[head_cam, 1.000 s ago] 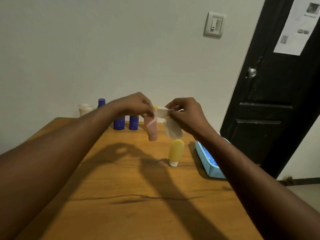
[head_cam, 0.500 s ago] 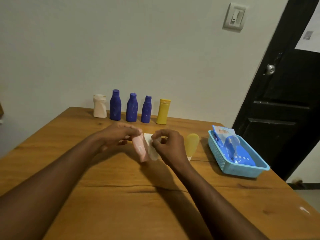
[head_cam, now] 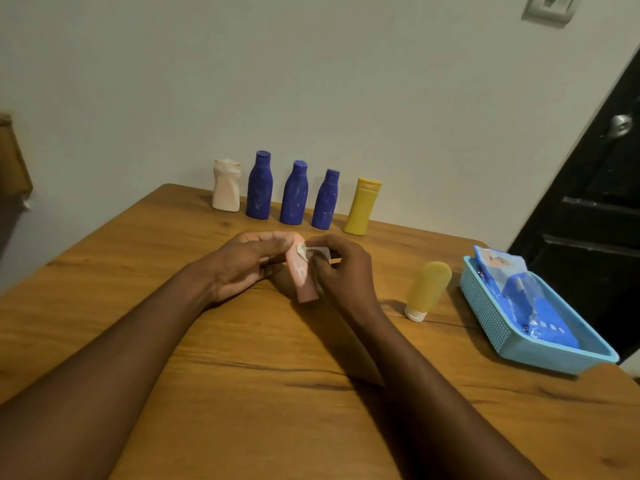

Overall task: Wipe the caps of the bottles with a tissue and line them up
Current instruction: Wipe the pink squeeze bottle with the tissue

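My left hand [head_cam: 242,263] grips a pink bottle [head_cam: 304,280] near its top, just above the wooden table [head_cam: 242,375]. Fingers of my right hand [head_cam: 341,268] pinch a white tissue [head_cam: 311,251] against the bottle's upper end; the cap itself is hidden. Along the wall stand a white bottle [head_cam: 227,185], three blue bottles [head_cam: 259,185] [head_cam: 294,192] [head_cam: 325,199] and a yellow bottle [head_cam: 363,206] in a row. A yellow tube bottle [head_cam: 427,289] stands on its white cap to the right of my hands.
A light blue basket [head_cam: 491,327] holding a blue pack of wipes [head_cam: 530,303] sits at the table's right edge. A black door [head_cam: 588,202] is behind it. The wall runs along the table's far edge.
My hands came down from in front of the row to just above the table, still holding bottle and tissue. The view tilted down and left, so the row of bottles shows fully.
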`<move>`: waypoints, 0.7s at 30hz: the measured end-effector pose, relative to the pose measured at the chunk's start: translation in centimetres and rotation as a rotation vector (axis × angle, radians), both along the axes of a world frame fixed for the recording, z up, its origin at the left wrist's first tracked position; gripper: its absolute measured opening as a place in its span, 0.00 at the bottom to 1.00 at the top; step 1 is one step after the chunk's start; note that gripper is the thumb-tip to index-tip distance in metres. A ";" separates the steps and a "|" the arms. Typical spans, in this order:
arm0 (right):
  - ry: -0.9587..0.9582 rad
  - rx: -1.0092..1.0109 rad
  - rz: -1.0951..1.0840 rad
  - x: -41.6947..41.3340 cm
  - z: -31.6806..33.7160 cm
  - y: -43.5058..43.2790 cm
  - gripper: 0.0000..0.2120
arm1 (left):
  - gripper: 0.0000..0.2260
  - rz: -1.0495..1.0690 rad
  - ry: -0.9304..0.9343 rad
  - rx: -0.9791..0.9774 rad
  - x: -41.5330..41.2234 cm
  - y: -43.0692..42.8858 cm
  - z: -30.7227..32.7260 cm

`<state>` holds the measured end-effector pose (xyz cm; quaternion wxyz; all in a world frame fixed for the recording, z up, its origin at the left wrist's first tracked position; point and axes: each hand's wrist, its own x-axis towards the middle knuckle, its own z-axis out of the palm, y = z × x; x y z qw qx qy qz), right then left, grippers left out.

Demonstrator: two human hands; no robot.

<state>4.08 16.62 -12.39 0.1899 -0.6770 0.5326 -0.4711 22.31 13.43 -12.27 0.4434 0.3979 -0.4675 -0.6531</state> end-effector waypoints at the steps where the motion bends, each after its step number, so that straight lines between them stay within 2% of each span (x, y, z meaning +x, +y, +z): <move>1: -0.005 0.005 0.011 0.0 0.0 0.2 0.12 | 0.13 -0.002 0.016 0.002 -0.1 0.0 -0.1; 5: 0.029 0.107 0.124 -0.1 -0.2 1.7 0.13 | 0.13 -0.026 -0.054 -0.027 -0.4 0.2 -0.2; 8: 0.094 0.137 0.129 0.1 -0.5 2.4 0.12 | 0.13 -0.057 -0.078 -0.019 -0.7 0.4 -0.2; 16: 0.075 0.100 0.050 0.3 -0.3 2.2 0.11 | 0.21 -0.086 0.048 0.122 -0.7 0.3 -0.1; 21: 0.001 0.113 -0.010 0.5 -0.1 2.3 0.10 | 0.25 -0.106 0.078 0.134 -0.4 0.7 0.3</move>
